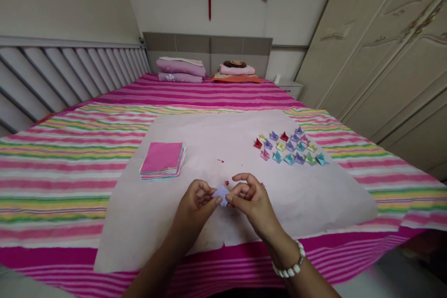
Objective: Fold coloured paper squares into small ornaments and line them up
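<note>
My left hand (pixel 196 202) and my right hand (pixel 248 198) meet over a large pale sheet (pixel 307 200) laid on the bed. Both pinch a small lilac folded paper (pixel 221 193) between thumbs and fingertips, left hand on its left edge, right hand on its right edge. A white bead bracelet (pixel 293 267) circles my right wrist. A stack of square coloured papers (pixel 162 159) with a pink sheet on top lies to the left. Several small folded paper shapes (pixel 291 147) in many colours sit in a cluster at the right.
The bed carries a pink striped cover (pixel 63 167). Folded bedding and pillows (pixel 181 70) lie at the headboard. A slatted rail (pixel 52 74) runs along the left, wardrobe doors (pixel 391 56) along the right. Tiny red scraps (pixel 220 161) dot the sheet.
</note>
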`<act>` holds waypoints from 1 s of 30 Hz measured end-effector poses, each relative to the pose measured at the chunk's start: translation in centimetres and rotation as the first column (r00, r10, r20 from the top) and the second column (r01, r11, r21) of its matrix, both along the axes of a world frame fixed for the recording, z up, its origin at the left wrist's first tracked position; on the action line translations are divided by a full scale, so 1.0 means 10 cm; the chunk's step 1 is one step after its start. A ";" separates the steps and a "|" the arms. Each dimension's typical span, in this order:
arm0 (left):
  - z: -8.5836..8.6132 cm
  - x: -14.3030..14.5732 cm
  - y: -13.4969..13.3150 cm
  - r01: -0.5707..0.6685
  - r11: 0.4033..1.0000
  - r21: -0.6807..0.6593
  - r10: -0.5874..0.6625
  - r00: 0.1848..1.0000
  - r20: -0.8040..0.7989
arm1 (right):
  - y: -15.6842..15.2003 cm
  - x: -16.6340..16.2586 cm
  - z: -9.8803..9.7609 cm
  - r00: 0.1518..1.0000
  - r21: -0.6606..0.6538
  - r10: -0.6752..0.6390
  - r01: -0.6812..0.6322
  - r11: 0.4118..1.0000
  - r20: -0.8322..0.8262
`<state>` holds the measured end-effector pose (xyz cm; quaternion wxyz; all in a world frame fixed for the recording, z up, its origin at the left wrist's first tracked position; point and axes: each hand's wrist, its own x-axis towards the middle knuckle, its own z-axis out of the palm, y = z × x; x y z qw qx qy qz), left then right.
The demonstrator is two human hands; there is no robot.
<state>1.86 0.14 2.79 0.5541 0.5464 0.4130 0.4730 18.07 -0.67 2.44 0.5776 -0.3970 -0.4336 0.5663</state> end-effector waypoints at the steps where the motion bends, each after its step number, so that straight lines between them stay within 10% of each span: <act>1: -0.01 -0.01 0.00 -0.004 1.000 0.011 0.004 1.000 0.005 | 0.00 0.00 -0.01 1.000 0.000 0.007 -0.007 1.000 0.004; 18: 0.06 -0.05 -0.05 -0.077 0.995 0.061 0.090 0.962 -0.258 | -0.04 0.00 0.01 0.978 0.108 -0.020 -0.002 0.994 0.206; 30: 0.04 -0.05 0.00 -0.079 0.994 0.076 0.101 0.928 -0.357 | -0.07 0.00 0.04 0.793 0.436 -0.162 -0.142 0.889 0.587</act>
